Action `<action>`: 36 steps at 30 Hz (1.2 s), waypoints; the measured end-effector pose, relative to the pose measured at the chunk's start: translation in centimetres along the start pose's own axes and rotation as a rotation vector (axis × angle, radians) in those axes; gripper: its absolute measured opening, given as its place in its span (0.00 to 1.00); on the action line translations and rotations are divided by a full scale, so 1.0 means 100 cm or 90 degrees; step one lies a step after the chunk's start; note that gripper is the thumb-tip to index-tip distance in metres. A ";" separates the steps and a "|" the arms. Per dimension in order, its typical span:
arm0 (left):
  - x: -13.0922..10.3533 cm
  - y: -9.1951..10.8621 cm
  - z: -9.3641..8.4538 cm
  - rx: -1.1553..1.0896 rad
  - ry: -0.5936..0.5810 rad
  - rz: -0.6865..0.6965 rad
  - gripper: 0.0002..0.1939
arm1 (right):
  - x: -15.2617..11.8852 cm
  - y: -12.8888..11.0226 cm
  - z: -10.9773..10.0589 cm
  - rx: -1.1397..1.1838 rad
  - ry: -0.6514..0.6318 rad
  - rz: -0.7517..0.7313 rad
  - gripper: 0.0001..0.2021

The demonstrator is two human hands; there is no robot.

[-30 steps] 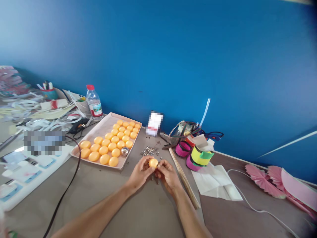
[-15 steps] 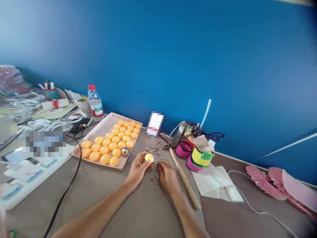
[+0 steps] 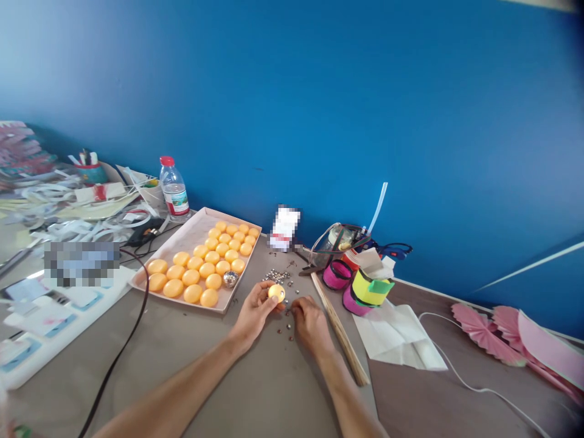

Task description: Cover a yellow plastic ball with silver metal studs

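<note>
In my left hand [image 3: 255, 309] is an orange table tennis ball [image 3: 276, 294], pinched between thumb and fingers, with a small shiny spot on its right side. My right hand [image 3: 311, 322] is beside it, apart from the ball, with thumb and fingertips pressed together low over the table. Whatever those fingertips hold is too small or hidden to make out. Small silvery studs [image 3: 277, 275] lie in a loose heap behind the ball, and several more are scattered between my hands. A shallow box [image 3: 180, 234] at the left holds rows of orange balls and one silver-covered ball [image 3: 230, 279].
A bundle of thin sticks [image 3: 340, 328] lies right of my right hand. Behind it stand magenta and yellow rolls [image 3: 337, 275] and a glass jar [image 3: 335, 238]. A water bottle [image 3: 174, 191] stands behind the box. A dark cable [image 3: 132, 340] and power strip [image 3: 68, 340] are left.
My right hand has shifted slightly away from the ball. In my left hand the ball has turned a little, and its shiny spot sits further right.
</note>
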State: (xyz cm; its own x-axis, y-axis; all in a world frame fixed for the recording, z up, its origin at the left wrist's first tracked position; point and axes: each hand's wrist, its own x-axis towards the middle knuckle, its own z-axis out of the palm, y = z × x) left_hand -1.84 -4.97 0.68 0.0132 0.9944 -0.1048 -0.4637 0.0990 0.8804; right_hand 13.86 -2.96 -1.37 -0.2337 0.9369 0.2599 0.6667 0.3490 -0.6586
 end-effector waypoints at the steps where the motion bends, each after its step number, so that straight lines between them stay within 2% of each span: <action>1: 0.000 0.000 -0.001 -0.011 -0.006 -0.003 0.21 | 0.000 -0.001 -0.001 -0.003 0.002 0.004 0.10; 6: 0.001 -0.005 -0.004 -0.041 -0.035 -0.009 0.19 | 0.000 -0.004 -0.002 -0.039 -0.014 0.017 0.08; 9: 0.000 -0.005 -0.004 -0.048 -0.052 -0.010 0.19 | 0.000 -0.004 -0.002 -0.008 -0.024 0.004 0.08; 13: -0.002 -0.002 -0.003 -0.074 -0.064 -0.026 0.18 | 0.003 -0.003 -0.005 0.138 -0.004 0.011 0.06; 16: -0.002 0.001 -0.002 -0.137 -0.074 -0.051 0.18 | 0.007 0.000 -0.007 0.301 0.014 0.084 0.04; 19: -0.002 0.003 -0.001 -0.191 -0.082 -0.076 0.18 | 0.008 0.002 -0.006 0.507 0.008 0.160 0.06; 23: -0.002 0.003 0.001 -0.216 -0.103 -0.098 0.19 | 0.005 -0.004 -0.001 0.679 -0.016 0.186 0.07; 27: -0.004 0.002 0.004 -0.215 -0.125 -0.101 0.19 | 0.003 -0.013 0.001 0.766 -0.061 0.196 0.07; 36: -0.006 0.003 0.006 -0.179 -0.112 -0.091 0.19 | 0.003 -0.014 0.001 0.797 -0.070 0.191 0.06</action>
State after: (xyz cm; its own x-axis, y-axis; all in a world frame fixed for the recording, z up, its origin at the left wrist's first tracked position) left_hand -1.41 -5.48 1.28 0.2361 0.9649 -0.1146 -0.6720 0.2474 0.6980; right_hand 12.81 -3.18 -0.47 -0.2885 0.9570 -0.0317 -0.3957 -0.1493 -0.9061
